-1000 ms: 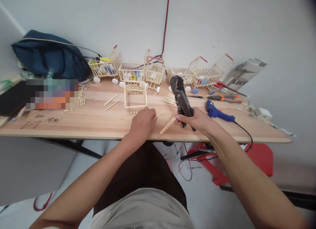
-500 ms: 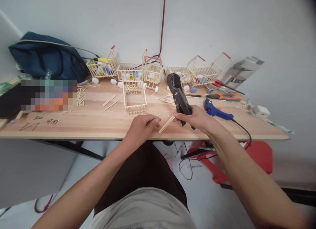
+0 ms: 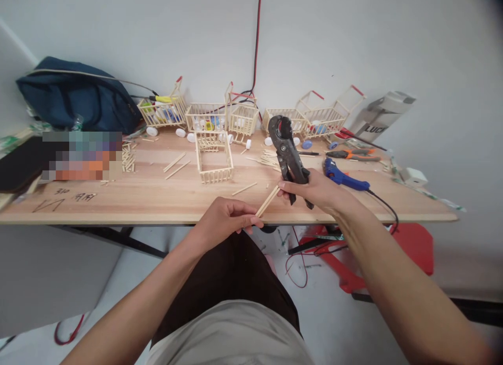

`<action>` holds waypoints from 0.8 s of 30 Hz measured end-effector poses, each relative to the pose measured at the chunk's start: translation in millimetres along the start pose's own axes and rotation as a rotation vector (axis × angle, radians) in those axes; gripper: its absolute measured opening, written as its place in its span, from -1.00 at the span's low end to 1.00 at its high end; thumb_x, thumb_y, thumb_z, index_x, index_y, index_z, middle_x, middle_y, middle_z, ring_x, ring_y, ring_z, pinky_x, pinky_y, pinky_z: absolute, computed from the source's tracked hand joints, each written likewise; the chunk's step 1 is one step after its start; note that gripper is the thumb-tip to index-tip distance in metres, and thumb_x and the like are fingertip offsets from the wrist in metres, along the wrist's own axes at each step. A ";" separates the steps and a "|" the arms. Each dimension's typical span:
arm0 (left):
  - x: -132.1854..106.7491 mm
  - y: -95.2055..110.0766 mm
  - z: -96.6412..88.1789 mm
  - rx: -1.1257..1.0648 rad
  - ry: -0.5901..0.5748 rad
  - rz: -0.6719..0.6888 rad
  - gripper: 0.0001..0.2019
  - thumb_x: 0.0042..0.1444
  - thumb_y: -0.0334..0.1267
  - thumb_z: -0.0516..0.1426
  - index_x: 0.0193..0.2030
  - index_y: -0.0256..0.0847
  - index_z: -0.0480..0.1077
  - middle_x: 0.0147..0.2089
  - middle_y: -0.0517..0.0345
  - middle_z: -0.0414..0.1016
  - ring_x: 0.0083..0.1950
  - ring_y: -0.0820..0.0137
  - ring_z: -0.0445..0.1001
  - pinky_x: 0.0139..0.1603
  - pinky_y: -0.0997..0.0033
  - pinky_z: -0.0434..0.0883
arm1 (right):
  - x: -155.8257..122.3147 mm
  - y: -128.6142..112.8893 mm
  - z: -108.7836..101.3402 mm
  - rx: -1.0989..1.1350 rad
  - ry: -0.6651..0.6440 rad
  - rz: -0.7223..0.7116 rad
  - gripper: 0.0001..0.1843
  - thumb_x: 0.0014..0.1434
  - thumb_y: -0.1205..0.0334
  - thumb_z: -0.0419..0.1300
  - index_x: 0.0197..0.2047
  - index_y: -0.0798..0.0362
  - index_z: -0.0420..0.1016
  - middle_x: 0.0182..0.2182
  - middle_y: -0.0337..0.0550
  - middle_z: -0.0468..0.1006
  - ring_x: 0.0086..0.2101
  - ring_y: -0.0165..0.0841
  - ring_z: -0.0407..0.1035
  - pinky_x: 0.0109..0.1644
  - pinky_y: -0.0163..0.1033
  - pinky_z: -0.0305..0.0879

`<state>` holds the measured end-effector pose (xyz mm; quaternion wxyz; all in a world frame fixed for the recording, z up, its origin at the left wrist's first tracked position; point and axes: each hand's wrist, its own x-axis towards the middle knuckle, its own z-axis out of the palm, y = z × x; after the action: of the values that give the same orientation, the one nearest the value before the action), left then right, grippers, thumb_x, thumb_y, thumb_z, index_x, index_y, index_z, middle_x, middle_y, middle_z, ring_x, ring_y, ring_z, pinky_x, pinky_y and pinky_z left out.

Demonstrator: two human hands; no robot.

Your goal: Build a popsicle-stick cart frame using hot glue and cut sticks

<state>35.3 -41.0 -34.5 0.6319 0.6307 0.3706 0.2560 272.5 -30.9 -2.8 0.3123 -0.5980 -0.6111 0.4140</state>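
My right hand [image 3: 301,191] is closed around the handles of a black hand cutter [image 3: 286,150], its head pointing up and away. Thumb and finger of that same hand also pinch the upper ends of thin wooden sticks [image 3: 268,200]. At their lower ends, the fingers of my left hand [image 3: 230,218] close on the sticks, near the table's front edge. One loose stick [image 3: 244,189] lies on the wood just beyond my left hand. Farther back rests an open basket frame built of small sticks [image 3: 215,172].
Several stick-built shopping carts [image 3: 243,118] line the wall. On the right are a blue glue gun [image 3: 348,177], orange-handled pliers [image 3: 356,154] and a white adapter [image 3: 414,176]. A dark blue bag [image 3: 78,95] sits at the left. Cut sticks [image 3: 128,158] lie scattered.
My left hand has come down and toward me, from beside the loose stick to the sticks' lower ends. My right hand keeps the cutter and sticks nearly in place.
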 end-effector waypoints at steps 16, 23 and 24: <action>-4.0 -5.4 4.3 -0.122 -0.095 -0.033 -0.73 0.10 -0.12 0.23 -0.28 -0.35 0.55 -0.26 -0.07 0.62 -0.38 0.49 0.50 -0.39 0.56 0.40 | -2.6 -0.9 5.8 -0.022 -0.005 -0.036 -0.76 0.02 0.07 0.29 -0.42 0.08 0.47 -0.52 -0.14 0.55 -0.50 -0.36 0.41 -0.42 -0.27 0.37; -6.9 -1.2 1.9 -0.260 -0.151 -0.074 -0.60 0.18 0.02 0.14 -0.16 -0.35 0.50 -0.09 -0.19 0.60 -0.19 0.34 0.60 -0.20 0.42 0.51 | -8.0 -4.3 8.1 -0.068 0.011 -0.018 -0.83 0.04 0.12 0.28 -0.44 0.05 0.47 -0.54 -0.16 0.54 -0.49 -0.33 0.42 -0.42 -0.27 0.37; -6.0 -0.7 2.8 -0.252 -0.132 -0.078 -0.61 0.16 0.01 0.16 -0.15 -0.35 0.49 -0.11 -0.18 0.60 -0.20 0.32 0.61 -0.22 0.41 0.51 | -7.8 -4.4 8.6 -0.067 0.010 -0.011 -0.83 0.03 0.13 0.28 -0.44 0.05 0.48 -0.54 -0.17 0.54 -0.49 -0.33 0.42 -0.43 -0.27 0.36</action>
<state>33.8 -47.5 -34.4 0.7387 0.5467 0.3174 0.2338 263.6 -39.5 -2.1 0.2974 -0.6068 -0.6264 0.3885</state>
